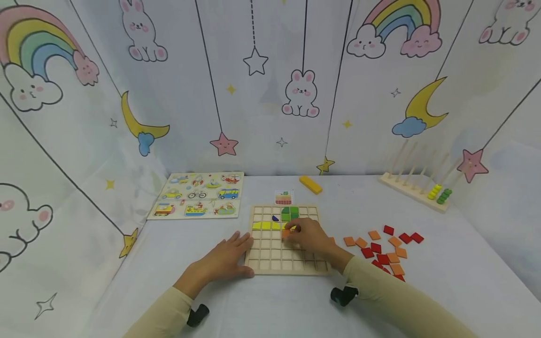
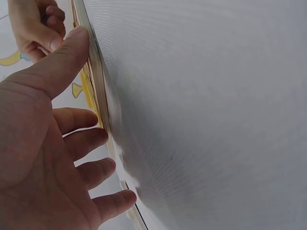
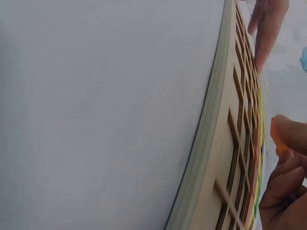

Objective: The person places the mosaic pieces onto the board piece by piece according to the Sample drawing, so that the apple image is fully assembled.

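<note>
A wooden grid board (image 1: pixel 265 255) lies on the white table. Green tiles (image 1: pixel 286 217) fill several cells near its top, with a row of yellow tiles (image 1: pixel 266 226) below and a small dark blue piece (image 1: pixel 275 218) between. My right hand (image 1: pixel 310 238) is over the board and pinches an orange tile (image 1: pixel 286 233) between thumb and fingers. In the right wrist view the orange tile (image 3: pixel 277 135) shows at the thumb tip. My left hand (image 1: pixel 226 258) rests at the board's left edge, fingers spread; the left wrist view shows its thumb (image 2: pixel 64 62) at the edge.
Loose red tiles (image 1: pixel 382 259) and orange tiles (image 1: pixel 392 257) lie right of the board. A small picture card (image 1: pixel 284 197) sits behind it. Farther back are a yellow block (image 1: pixel 310 184), a picture puzzle board (image 1: pixel 196 195) at left and a bead-peg stand (image 1: pixel 412 191) at right.
</note>
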`<state>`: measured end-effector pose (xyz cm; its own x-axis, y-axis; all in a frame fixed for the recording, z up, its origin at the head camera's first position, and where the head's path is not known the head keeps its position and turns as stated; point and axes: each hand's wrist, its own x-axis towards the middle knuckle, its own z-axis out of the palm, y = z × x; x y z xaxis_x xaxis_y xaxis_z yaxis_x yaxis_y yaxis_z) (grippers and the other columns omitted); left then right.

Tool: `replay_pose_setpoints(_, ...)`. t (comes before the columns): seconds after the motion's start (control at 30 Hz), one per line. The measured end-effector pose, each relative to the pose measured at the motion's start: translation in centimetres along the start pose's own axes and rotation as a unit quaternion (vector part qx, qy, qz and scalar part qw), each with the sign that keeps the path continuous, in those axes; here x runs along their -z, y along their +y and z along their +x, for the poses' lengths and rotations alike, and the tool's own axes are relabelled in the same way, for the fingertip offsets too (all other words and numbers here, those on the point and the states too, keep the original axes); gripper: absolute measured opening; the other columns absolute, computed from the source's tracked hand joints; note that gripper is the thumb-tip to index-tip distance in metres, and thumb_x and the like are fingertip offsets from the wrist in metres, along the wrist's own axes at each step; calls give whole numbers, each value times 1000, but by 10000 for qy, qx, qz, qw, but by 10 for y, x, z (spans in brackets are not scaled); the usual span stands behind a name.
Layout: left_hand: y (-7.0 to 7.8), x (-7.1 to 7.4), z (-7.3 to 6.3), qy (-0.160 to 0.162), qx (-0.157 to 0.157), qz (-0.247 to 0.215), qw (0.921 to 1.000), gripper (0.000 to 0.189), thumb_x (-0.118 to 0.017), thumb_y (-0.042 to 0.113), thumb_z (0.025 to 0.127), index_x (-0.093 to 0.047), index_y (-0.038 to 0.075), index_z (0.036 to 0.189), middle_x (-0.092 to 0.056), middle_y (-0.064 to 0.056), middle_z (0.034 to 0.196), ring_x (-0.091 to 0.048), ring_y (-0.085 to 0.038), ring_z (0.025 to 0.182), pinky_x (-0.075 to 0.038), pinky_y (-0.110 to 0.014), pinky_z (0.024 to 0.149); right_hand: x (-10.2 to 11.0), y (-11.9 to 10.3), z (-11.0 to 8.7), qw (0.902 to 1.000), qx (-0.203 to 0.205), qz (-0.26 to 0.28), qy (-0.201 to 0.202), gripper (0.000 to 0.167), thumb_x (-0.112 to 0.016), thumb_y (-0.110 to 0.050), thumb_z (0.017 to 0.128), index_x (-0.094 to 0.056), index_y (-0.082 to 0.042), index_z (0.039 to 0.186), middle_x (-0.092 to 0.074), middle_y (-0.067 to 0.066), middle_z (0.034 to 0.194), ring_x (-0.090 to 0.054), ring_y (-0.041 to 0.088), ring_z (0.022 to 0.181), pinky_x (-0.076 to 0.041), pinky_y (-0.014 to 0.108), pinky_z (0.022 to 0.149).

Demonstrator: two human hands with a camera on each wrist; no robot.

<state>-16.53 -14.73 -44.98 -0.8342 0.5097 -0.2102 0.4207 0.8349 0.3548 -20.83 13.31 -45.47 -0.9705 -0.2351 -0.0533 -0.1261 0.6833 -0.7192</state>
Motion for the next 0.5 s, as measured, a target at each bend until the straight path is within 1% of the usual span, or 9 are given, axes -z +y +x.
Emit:
replay_pose_setpoints(0.13,0,-1,0,-25,-42,42,10000,91,-76,54,87,-38,12,158,-31,-6,167,-21,-36,155,-26,-63,120,-12,-7,7,9998,-143,25,97,30,-82,-20,85,-77,-14,115,-66,-2,90,-57,17,79,-49,30,66)
replay_pose_setpoints(0.33,-1,-2,1,-23,-34,160,9999,92,-76,55,86,-38,12,158,-31,-5,167,-21,-35,155,-27,-62,120,-21,-10,10,9992,-342,138,171,35,-84,-21,83,-76,-13,116,-69,-2,91,-60,16,79,-50,30,68)
replay_pose_setpoints(0.5,-2,-2,1,-31,-25,145,9999,91,-75,55,87,-38,13,159,-30,-4,167,-21,-35,155,-27,-61,120,-25,-13,11,9994,-289,42,201,35,-82,-21,84,-76,-14,118,-71,-3,94,-60,15,80,-51,30,71)
